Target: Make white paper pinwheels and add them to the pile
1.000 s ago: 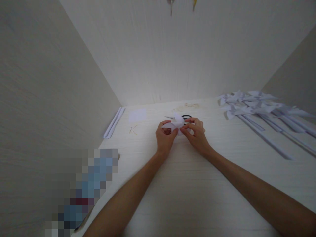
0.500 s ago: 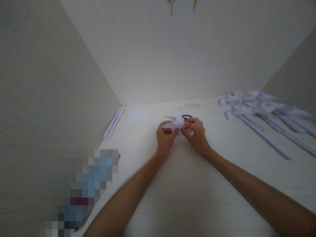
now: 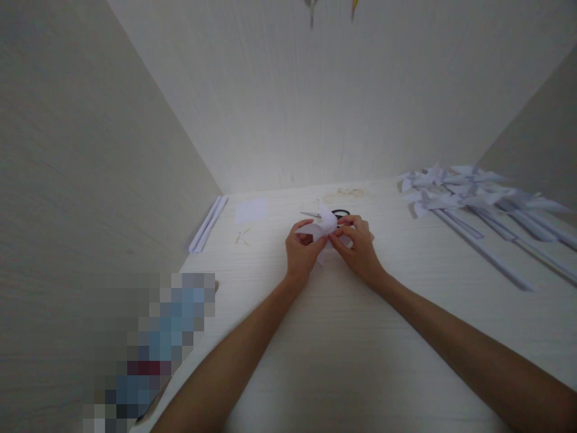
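Note:
Between both hands is a white paper pinwheel (image 3: 327,219), its curved blades spread over the table. My left hand (image 3: 301,252) pinches it from the left, thumb close to the middle. From the right, my right hand (image 3: 360,243) grips it with thumb and fingers near the same spot. The fingertips nearly meet, and whatever lies under them at the centre is hidden. Just behind the paper lies a pair of scissors (image 3: 341,214) with black handles, partly covered by the pinwheel and the right hand.
At the right lie several finished-looking paper pinwheels (image 3: 473,198) on rolled paper sticks (image 3: 487,251). Paper rolls (image 3: 208,224), a white paper square (image 3: 251,210) and small thin sticks (image 3: 242,237) are at the left. Rubber bands (image 3: 350,192) lie near the back wall. A blurred-out area covers the lower left.
Both hands keep hold of the pinwheel in nearly the same place. The fingers at its centre have shifted very slightly, and a lower blade shows a little differently.

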### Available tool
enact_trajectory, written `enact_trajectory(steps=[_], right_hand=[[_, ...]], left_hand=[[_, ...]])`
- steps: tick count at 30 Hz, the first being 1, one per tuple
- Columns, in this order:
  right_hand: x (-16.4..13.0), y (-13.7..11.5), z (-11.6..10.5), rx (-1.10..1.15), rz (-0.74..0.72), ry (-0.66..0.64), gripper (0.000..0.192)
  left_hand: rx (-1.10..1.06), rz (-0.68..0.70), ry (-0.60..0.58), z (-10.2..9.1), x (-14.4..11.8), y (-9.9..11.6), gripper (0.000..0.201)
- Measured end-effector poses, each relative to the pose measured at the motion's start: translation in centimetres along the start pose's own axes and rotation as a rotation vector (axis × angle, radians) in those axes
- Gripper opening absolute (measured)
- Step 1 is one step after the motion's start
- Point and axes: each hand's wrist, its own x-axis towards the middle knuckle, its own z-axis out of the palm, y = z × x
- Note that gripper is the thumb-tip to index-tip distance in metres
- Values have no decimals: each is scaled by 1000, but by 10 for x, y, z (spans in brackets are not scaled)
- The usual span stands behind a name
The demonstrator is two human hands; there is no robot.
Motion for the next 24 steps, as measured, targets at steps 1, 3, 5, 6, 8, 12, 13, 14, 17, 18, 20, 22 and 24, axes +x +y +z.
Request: enact_trajectory(steps=[1, 3, 5, 6, 8, 12, 13, 14, 17, 18, 20, 22, 24], right_hand=[[0, 0, 0, 1, -1, -4, 12], [0, -1, 0, 3, 0, -6, 12], [0, -1, 0, 6, 1, -8, 11], [0, -1, 0, 8, 2, -9, 11], [1, -1, 0, 14, 5, -9, 11], [1, -1, -1, 31, 27, 14, 12], [1, -1, -1, 38, 33, 19, 13], [1, 0, -1, 46, 39, 25, 14], [2, 2, -1, 91, 50, 45, 17], [3, 4, -1, 127, 53, 49, 17], [5, 7, 0, 258, 81, 33, 17], [8, 10, -1, 464, 140, -28, 24], [10, 12, -1, 664, 209, -116, 36]], left_hand=[[-1, 2, 3, 0, 0, 0, 45], [1, 8, 12, 0, 1, -1, 44], [-10, 13, 17, 0, 1, -2, 42], [-21, 15, 16, 0, 2, -3, 42], [-43, 17, 12, 0, 2, -4, 40], [-30, 14, 7, 0, 1, -4, 41], [-16, 16, 3, 0, 1, -4, 41], [-2, 19, -4, 0, 1, -4, 41], [15, 22, -25, 0, 0, -3, 40], [12, 18, -28, 0, 0, -3, 41], [3, 10, -25, 0, 0, -3, 42], [0, 8, -30, -1, 0, -3, 43], [18, 20, -48, -2, 0, -3, 44]])
